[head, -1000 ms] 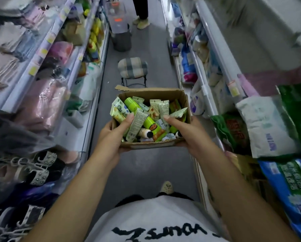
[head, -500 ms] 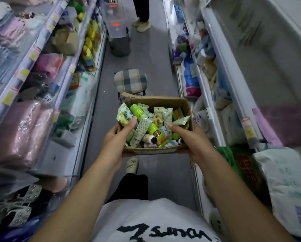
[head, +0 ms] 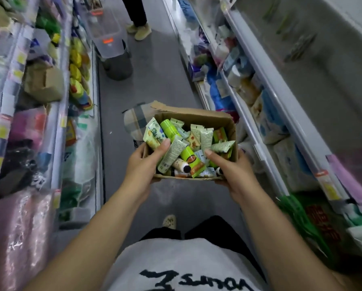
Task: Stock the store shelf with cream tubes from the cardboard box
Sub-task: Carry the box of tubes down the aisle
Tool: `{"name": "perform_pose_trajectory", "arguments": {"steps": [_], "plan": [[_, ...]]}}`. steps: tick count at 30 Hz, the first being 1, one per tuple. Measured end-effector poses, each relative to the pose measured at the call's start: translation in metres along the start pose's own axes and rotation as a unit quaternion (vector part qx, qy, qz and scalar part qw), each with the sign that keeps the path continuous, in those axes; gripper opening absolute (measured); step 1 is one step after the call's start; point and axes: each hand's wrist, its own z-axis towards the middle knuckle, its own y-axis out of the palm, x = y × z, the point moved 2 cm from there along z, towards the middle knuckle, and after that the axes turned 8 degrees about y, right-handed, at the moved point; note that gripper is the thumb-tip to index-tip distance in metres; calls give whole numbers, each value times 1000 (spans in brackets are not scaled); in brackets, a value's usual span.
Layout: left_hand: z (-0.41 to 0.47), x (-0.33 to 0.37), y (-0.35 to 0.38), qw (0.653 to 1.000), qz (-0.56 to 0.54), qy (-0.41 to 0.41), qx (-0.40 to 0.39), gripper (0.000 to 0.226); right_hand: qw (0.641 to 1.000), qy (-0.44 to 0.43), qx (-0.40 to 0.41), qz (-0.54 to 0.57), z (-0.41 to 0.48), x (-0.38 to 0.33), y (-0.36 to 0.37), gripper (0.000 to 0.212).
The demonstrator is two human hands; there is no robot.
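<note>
Since both hands are taken up with carrying, the cream tubes (head: 172, 153) lie in a loose heap inside the open cardboard box (head: 218, 120), held in the air at the middle of the frame above the grey aisle floor (head: 155, 80). Most tubes have their long axis running from the near edge toward the far wall. A pale one with small print slants from lower left to upper right just beside the left thumb (head: 163, 144), and a bright green one lies between the two thumbs. The left hand (head: 140, 171) grips the near left corner and the right hand (head: 234, 175) the near right corner. Each has its thumb hooked over the rim onto the tubes and its fingers curled beneath the box, mostly hidden. The tubes thus sit just ahead of either thumb, about equally near to both, and I judge that one hand must let go of the box before it can pick any. The right shelving (head: 266, 85) runs close by the box's right wall, and the left shelving (head: 58, 106) stands further off. Which is meant for the tubes I cannot tell. Behind the box shows a checked stool (head: 131, 120), and at the upper middle are a clear bin (head: 106, 32) and another person's shoes (head: 139, 31).
</note>
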Motion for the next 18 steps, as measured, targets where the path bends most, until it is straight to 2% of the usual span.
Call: {"name": "perform_pose_trajectory", "arguments": {"steps": [6, 11, 18], "plan": [[67, 17, 37, 999, 20, 0, -43, 37, 998, 4, 41, 39, 52, -37, -12, 50], [133, 35, 83, 998, 36, 25, -54, 48, 997, 10, 54, 62, 112, -88, -33, 60], [211, 79, 157, 994, 63, 47, -79, 40, 992, -6, 56, 110, 179, -159, -64, 54]]}}
